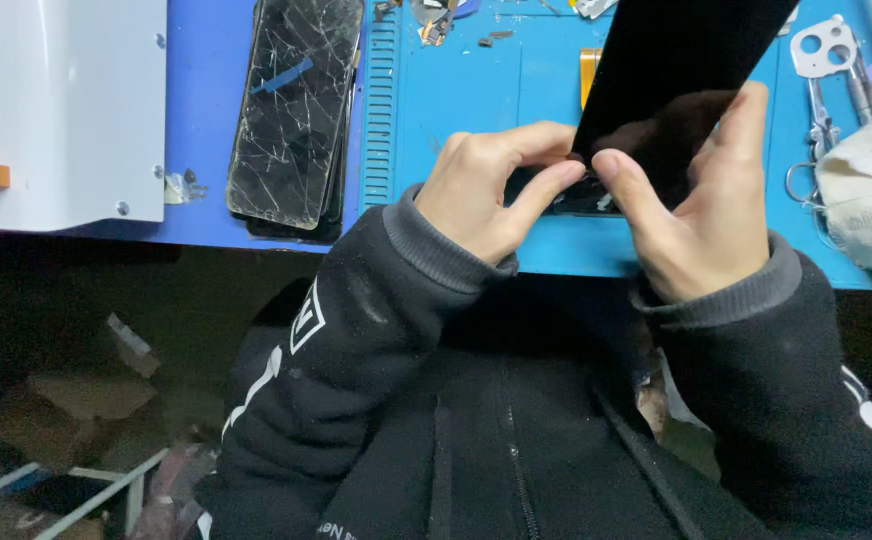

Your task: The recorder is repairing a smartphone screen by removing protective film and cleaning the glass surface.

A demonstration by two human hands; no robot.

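Both hands hold a black phone screen panel (676,90) tilted up over the near edge of a blue work mat (476,110). The left hand (491,195) pinches the panel's lower end between thumb and forefinger. The right hand (701,215) clamps the same end, thumb on the front, fingers wrapped behind. A stack of cracked phone screens (296,110) lies by the mat's left edge, beside a white machine (61,110). A white cloth (871,190) and metal tweezers (821,130) sit at the right edge.
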